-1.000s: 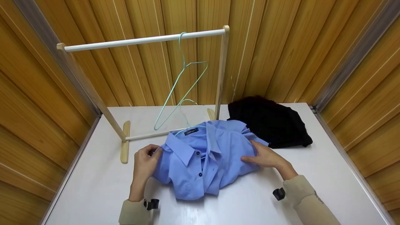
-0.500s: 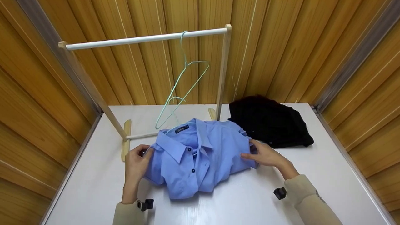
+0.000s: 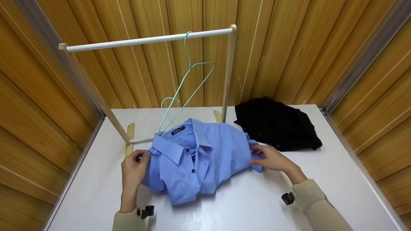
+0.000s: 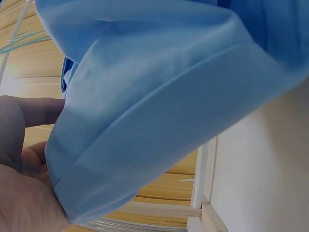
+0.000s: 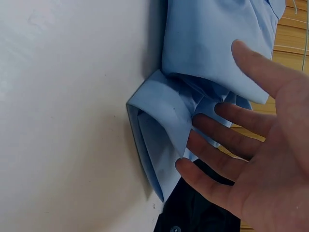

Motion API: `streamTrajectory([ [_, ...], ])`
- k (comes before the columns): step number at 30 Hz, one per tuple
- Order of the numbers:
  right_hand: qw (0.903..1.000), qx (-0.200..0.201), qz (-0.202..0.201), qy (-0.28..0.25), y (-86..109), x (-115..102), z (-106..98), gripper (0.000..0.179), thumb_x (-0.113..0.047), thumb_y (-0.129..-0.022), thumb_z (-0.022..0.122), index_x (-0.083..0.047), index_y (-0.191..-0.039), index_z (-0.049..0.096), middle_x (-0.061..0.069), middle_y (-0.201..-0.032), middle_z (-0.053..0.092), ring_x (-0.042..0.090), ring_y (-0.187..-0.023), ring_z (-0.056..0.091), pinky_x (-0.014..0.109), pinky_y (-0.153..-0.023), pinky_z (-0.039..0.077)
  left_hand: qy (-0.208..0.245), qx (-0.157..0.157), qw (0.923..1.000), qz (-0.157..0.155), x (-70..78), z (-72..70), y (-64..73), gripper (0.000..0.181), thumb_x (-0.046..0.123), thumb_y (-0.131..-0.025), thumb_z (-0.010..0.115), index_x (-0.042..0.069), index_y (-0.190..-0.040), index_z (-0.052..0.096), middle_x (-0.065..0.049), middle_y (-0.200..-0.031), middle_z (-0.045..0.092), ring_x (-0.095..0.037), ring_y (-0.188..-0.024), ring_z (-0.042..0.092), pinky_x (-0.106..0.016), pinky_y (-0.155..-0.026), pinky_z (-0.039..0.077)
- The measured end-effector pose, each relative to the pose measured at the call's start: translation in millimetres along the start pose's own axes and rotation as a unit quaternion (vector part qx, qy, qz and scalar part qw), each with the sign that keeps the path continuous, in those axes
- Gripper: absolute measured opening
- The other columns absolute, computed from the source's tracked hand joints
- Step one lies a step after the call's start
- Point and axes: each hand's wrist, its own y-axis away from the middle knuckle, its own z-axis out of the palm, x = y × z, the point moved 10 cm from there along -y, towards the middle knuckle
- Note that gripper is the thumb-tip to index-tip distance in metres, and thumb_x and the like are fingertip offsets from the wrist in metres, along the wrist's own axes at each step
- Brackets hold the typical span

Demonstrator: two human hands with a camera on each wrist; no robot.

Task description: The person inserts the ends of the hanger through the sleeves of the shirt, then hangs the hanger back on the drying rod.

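Your left hand (image 3: 133, 166) is pinching the shoulder of the blue shirt (image 3: 221, 150) between thumb and fingers, while the shirt is lying over the white table (image 3: 224, 213), a green hanger (image 3: 169, 98) sticking out of its collar. Your right hand (image 3: 271, 158) is reaching to the opposite sleeve (image 5: 161, 113), fingers apart; contact is remaining unclear.

Centre: shirt (image 3: 215, 160) in plain light blue with black buttons (image 3: 193, 171). Upper left to centre: rail (image 3: 147, 40) in white, hanger (image 3: 189, 66) in mint. Right: garment (image 3: 276, 125) in black; top: panelling (image 3: 273, 48) in yellow-brown wood grain.
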Motion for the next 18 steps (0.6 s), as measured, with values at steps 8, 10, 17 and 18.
streamTrajectory([
  [8, 1.0000, -0.006, 0.001, -0.007, 2.6, 4, 0, 0.047, -0.024, -0.094, 0.077, 0.008, -0.124, 0.062, 0.022, -0.121, 0.066, 0.041, -0.112, 0.062, 0.057, -0.097, 0.048, 0.000, 0.014, 0.9999, -0.007, -0.7, -10.7, 1.5, 0.010, 0.006, -0.094, 0.072, -0.002, -0.097, 0.077, -0.012, -0.084, 0.069, -0.022, -0.072, 0.056, -0.027, -0.063, 0.042],
  [10, 0.9999, -0.007, 0.002, -0.009, 3.2, 5, 0, 0.045, -0.023, -0.094, 0.077, 0.008, -0.124, 0.063, 0.023, -0.122, 0.066, 0.042, -0.112, 0.063, 0.058, -0.097, 0.048, 0.000, 0.021, 0.9998, -0.004, -0.4, -13.6, 2.0, 0.010, 0.005, -0.094, 0.072, -0.003, -0.097, 0.077, -0.012, -0.084, 0.069, -0.021, -0.072, 0.056, -0.026, -0.063, 0.042],
  [17, 0.9999, -0.013, 0.001, -0.010, 7.3, 6, -1, 0.040, -0.018, -0.094, 0.075, 0.008, -0.122, 0.064, 0.023, -0.121, 0.067, 0.042, -0.110, 0.063, 0.057, -0.096, 0.049, 0.005, 0.037, 0.9993, -0.002, -0.4, -20.2, 3.8, 0.011, 0.006, -0.094, 0.073, -0.004, -0.098, 0.076, -0.012, -0.083, 0.069, -0.021, -0.072, 0.057, -0.024, -0.062, 0.043],
  [18, 0.9998, -0.014, 0.000, -0.010, 7.7, 6, -1, 0.040, -0.018, -0.094, 0.075, 0.008, -0.122, 0.064, 0.023, -0.121, 0.067, 0.041, -0.110, 0.064, 0.057, -0.095, 0.049, 0.006, 0.037, 0.9993, -0.004, -0.4, -20.7, 4.0, 0.011, 0.006, -0.094, 0.072, -0.004, -0.098, 0.076, -0.012, -0.083, 0.068, -0.022, -0.072, 0.057, -0.024, -0.062, 0.043],
])
